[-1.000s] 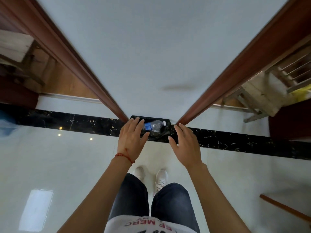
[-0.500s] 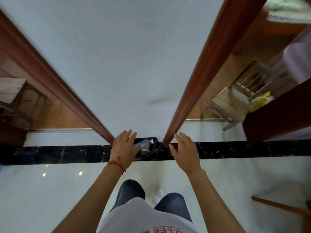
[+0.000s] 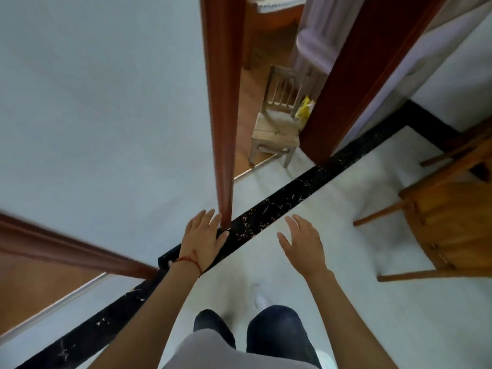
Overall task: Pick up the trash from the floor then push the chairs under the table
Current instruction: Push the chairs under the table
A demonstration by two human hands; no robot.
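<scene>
While both hands are held out with fingers spread and nothing gripped, the left hand (image 3: 203, 239) is seen over the black strip (image 3: 269, 214); the right hand (image 3: 302, 245) is apart. A brown wooden chair (image 3: 450, 222) is parked far right on the floor (image 3: 332, 302), backrest side cropped, so its facing can't be told.

No legible text, label, brand, number or sign appears on any surface in this view; the person's pale shirt (image 3: 239, 352) shows no readable print at the frame's bottom.
</scene>
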